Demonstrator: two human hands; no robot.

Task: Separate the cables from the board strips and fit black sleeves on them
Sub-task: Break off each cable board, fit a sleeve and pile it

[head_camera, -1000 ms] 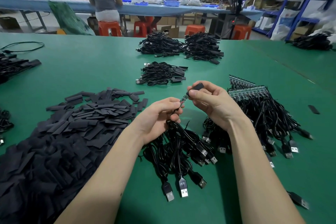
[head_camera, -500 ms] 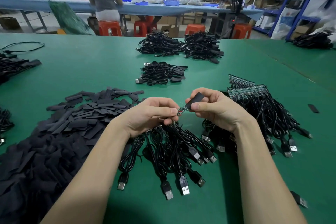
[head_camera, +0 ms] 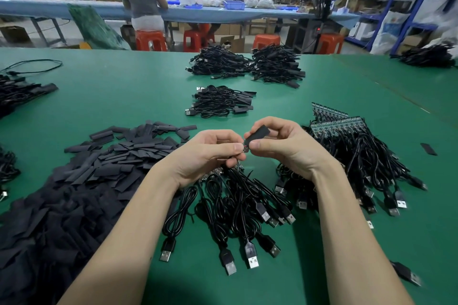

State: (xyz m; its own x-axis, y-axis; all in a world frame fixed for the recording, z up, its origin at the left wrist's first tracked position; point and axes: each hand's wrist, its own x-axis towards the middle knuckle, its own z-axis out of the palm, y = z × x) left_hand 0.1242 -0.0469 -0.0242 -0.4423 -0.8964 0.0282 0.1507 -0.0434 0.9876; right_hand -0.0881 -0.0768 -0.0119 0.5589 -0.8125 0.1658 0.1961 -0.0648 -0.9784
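My right hand [head_camera: 280, 148] pinches a flat black sleeve [head_camera: 257, 134] over the middle of the green table. My left hand [head_camera: 205, 156] pinches the board end of a black USB cable right against the sleeve's lower mouth; only a sliver of that end shows between the fingertips. A bundle of loose USB cables [head_camera: 238, 208] hangs and lies below both hands. To the right lie green board strips [head_camera: 337, 126] with cables still attached [head_camera: 366, 163]. A big heap of black sleeves [head_camera: 81, 186] covers the table at the left.
Small piles of sleeved cables [head_camera: 220, 103] and larger ones [head_camera: 247, 64] lie farther back. More cable heaps sit at the left edge [head_camera: 22, 93] and far right [head_camera: 426, 57]. One stray sleeve [head_camera: 428, 149] lies right. Two people work at a blue bench [head_camera: 74, 7] behind.
The hands have come closer together and lowered slightly. The small board end, plainly visible a second ago, has slid almost wholly into the sleeve.
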